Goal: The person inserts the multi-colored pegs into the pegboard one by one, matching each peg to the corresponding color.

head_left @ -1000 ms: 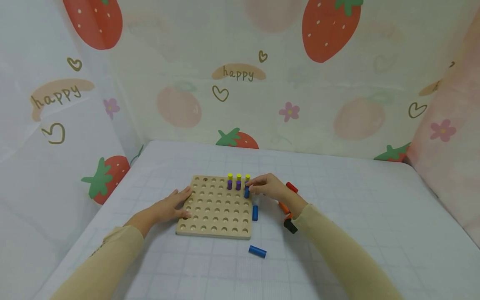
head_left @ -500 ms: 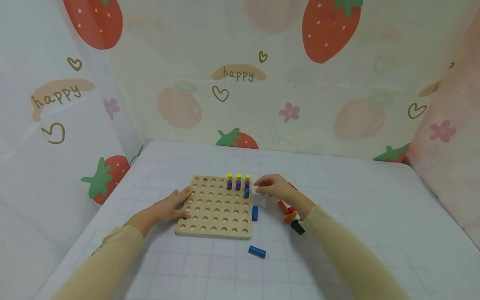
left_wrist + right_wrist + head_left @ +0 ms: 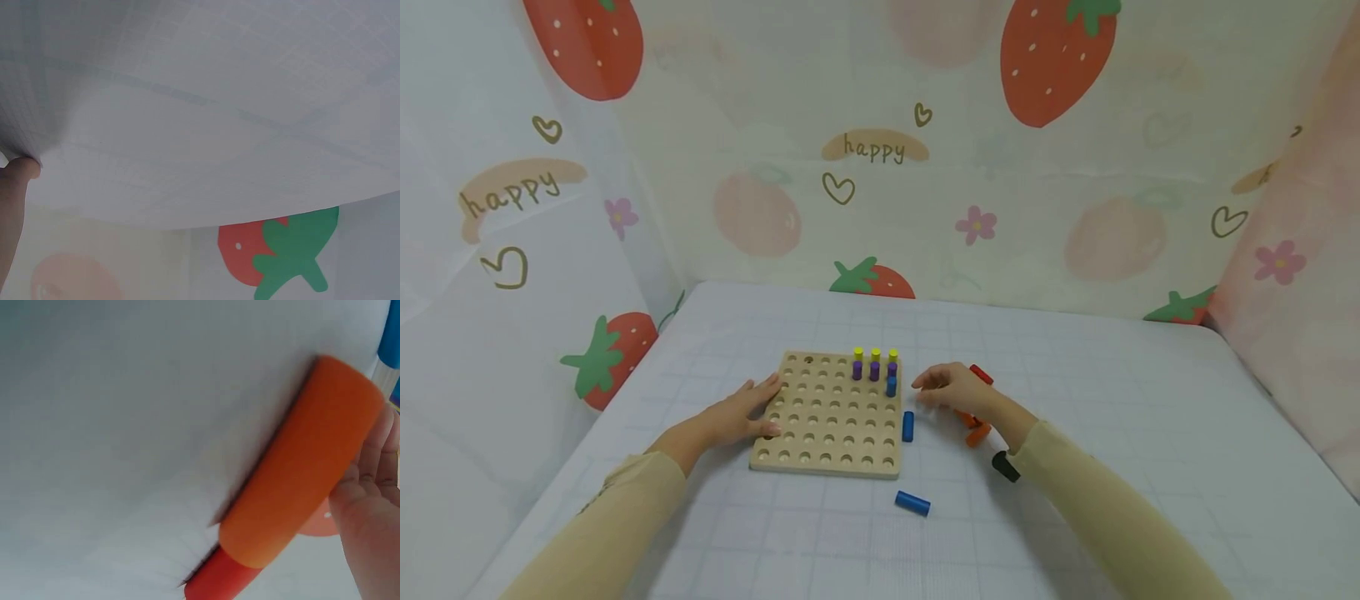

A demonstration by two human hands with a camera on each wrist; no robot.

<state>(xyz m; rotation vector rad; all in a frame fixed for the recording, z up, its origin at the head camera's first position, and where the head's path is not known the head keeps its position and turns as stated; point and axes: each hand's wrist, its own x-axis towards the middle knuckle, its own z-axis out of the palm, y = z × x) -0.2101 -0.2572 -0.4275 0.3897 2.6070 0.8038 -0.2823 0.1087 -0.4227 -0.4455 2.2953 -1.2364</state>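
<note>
Near the pegboard (image 3: 823, 412) — blue pegs (image 3: 908, 426), black peg (image 3: 1005, 467) by sleeve (image 3: 1097, 504)

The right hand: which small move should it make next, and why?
Perhaps pinch the loose blue peg beside the board: the right hand looks empty and is near it, and just one upright blue peg stands in the row in front of three purple pegs.

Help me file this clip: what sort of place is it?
Probably a screened-off indoor tabletop workspace or play area: strawberry-printed hangings stand behind and beside a white table, with a wooden peg board on it.
</note>
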